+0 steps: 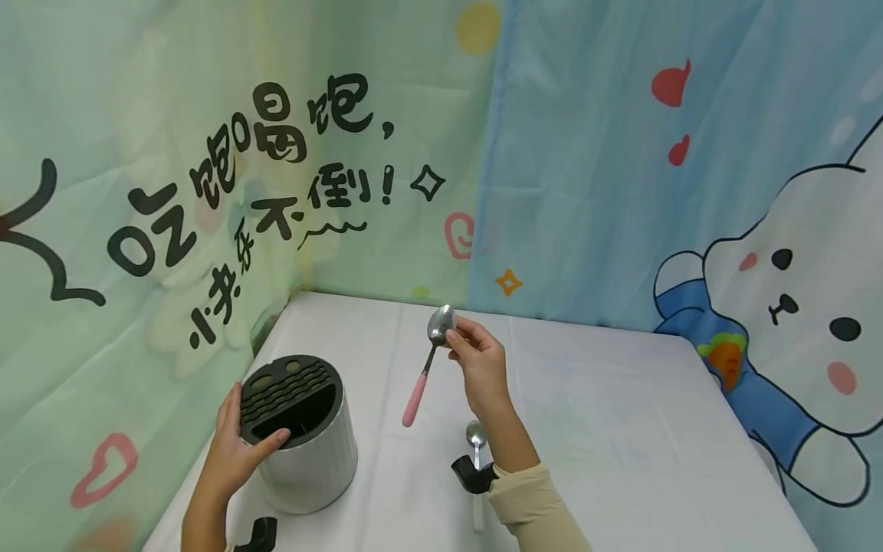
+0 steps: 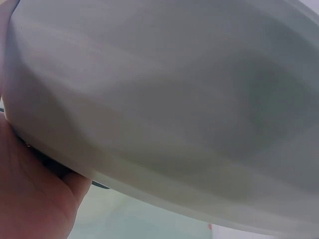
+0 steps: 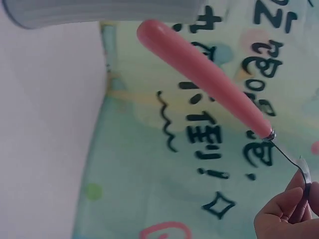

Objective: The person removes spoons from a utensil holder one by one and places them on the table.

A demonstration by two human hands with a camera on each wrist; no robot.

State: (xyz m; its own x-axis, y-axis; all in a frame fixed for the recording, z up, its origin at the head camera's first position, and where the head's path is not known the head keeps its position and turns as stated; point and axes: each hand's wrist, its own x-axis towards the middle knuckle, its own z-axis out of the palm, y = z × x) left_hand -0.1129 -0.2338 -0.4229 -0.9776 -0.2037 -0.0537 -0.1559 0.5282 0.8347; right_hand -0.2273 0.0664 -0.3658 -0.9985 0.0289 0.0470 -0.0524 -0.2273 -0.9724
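My right hand (image 1: pixel 483 372) pinches a metal spoon (image 1: pixel 416 399) with a pink handle by its bowl. The handle hangs down and to the left, above the table. In the right wrist view, the pink handle (image 3: pixel 209 79) runs across the frame, with fingertips (image 3: pixel 284 204) on the metal end. My left hand (image 1: pixel 234 456) grips a white, round utensil holder (image 1: pixel 313 479) by its left side, thumb over the rim of the dark slotted top. That holder's pale wall (image 2: pixel 164 99) fills most of the left wrist view.
A second spoon (image 1: pixel 476 435) with a white handle lies on the white table (image 1: pixel 621 429), partly hidden by the black wrist mount (image 1: pixel 474 475). Printed cloth (image 1: pixel 572 153) stands behind the table and along its left side.
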